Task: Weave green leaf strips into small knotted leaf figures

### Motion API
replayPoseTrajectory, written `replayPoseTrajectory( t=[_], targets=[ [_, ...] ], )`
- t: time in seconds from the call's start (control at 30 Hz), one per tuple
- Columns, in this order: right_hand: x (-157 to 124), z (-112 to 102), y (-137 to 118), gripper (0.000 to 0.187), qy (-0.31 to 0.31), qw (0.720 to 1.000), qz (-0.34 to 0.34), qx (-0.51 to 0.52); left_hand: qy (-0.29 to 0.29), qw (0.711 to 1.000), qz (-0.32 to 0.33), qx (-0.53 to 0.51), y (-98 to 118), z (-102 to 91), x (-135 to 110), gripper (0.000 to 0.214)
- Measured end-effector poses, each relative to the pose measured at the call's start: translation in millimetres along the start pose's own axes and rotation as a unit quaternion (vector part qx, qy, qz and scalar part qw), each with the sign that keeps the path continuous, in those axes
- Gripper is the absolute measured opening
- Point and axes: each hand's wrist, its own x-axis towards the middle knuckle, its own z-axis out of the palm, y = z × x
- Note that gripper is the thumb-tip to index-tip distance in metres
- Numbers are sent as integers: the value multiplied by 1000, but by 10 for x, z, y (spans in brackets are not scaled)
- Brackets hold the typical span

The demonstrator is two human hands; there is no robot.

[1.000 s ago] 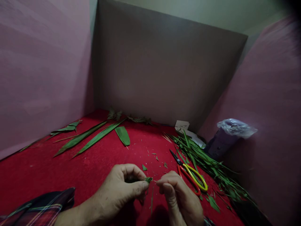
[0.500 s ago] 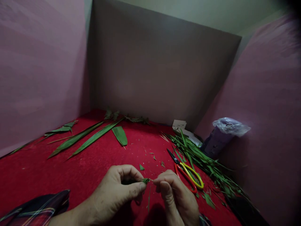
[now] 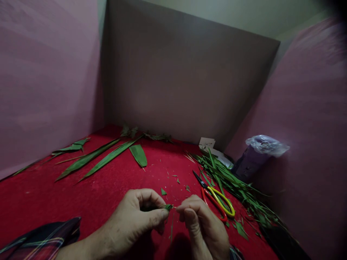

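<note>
My left hand (image 3: 135, 220) is closed in a pinch on a small folded green leaf piece (image 3: 168, 207) just above the red cloth (image 3: 40, 202). Facing it, my right hand (image 3: 203, 225) is closed too, its thumb and finger pinching a thin strip at the leaf piece's tip. Both hands nearly touch at the bottom middle of the view. A narrow green strip (image 3: 171, 227) hangs down between them. Scissors with one yellow and one red handle (image 3: 217, 198) lie shut just right of my right hand.
Long green leaves (image 3: 108, 157) lie at the back left. A heap of cut leaf strips (image 3: 233, 184) runs along the right. A purple container under plastic wrap (image 3: 256, 153) stands at the right wall. Small leaf scraps (image 3: 176, 179) dot the cloth. Card walls enclose three sides.
Over the last second the view shifted slightly, and my right hand's pinch closed in on the leaf piece's tip. Since half a second ago almost nothing has moved.
</note>
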Motion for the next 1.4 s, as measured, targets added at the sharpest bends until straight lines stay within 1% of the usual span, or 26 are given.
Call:
replayPoseTrajectory(
  t=[0.1, 0.23, 0.47, 0.57, 0.73, 0.9, 0.97, 1.13, 1.3, 1.4],
  targets=[
    [-3, 5, -3, 28, 2, 1000, -5, 10, -8, 1000, -6, -9, 12, 5, 8, 20],
    [-3, 16, -9, 27, -5, 1000, 4, 16, 3, 1000, 1, 20, 48, 19, 3, 19],
    [-4, 11, -7, 27, 13, 1000, -1, 10, -7, 1000, 3, 6, -32, -7, 23, 18],
    [1, 6, -6, 26, 6, 1000, -5, 3, -5, 1000, 14, 24, -19, -6, 23, 18],
    [5, -3, -5, 28, -4, 1000, -3, -15, 5, 999, 3, 48, 55, 21, -16, 17],
    [6, 1, 1, 26, -21, 999, 2, -26, 6, 996, 22, 89, 71, 38, -38, 13],
    [4, 1, 4, 24, -21, 1000, 4, -23, 9, 996, 20, 89, 63, 41, -34, 12],
    [-13, -9, 13, 25, 6, 1000, 0, -3, 17, 997, -5, 69, 68, 45, -32, 15],
    [-16, -8, 13, 26, -8, 1000, 1, -7, 11, 997, 4, 74, 100, 47, -49, 16],
    [-11, -8, 7, 25, -4, 1000, -2, 1, 10, 997, 3, 73, 100, 44, -44, 17]
  ],
)
